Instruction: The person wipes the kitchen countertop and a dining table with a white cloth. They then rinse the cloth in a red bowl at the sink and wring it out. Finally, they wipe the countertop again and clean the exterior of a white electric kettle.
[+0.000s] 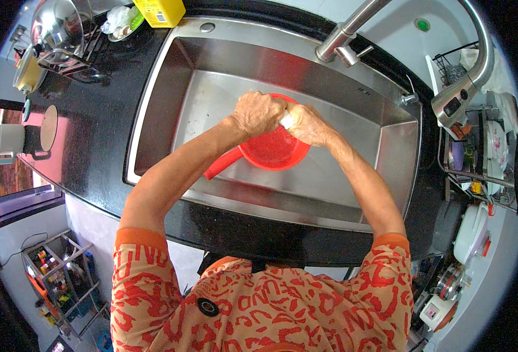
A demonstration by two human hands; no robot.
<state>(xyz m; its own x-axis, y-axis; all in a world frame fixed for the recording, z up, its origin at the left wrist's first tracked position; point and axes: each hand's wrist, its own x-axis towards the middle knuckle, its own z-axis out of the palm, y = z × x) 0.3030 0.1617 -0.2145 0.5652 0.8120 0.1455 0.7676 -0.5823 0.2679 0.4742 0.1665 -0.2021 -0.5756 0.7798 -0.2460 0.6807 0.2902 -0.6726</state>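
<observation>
My left hand (261, 113) and my right hand (310, 123) meet over a red plastic dipper (276, 152) in a stainless steel sink (347, 154). Between them both hands grip a small white thing (286, 119), mostly covered by the fingers; whether it is cloth or something else I cannot tell. The dipper's handle points to the lower left, under my left forearm. My hands hide the far part of its bowl, and what lies in the bowl is unclear.
A steel faucet (338, 42) rises behind the sink, its spray head (455, 105) hanging at the right. On the black countertop (96, 132) stand a yellow box (160, 11), a rack with a glass lid (59, 28) and a white pot (10, 143). A dish rack (483, 176) stands at the right.
</observation>
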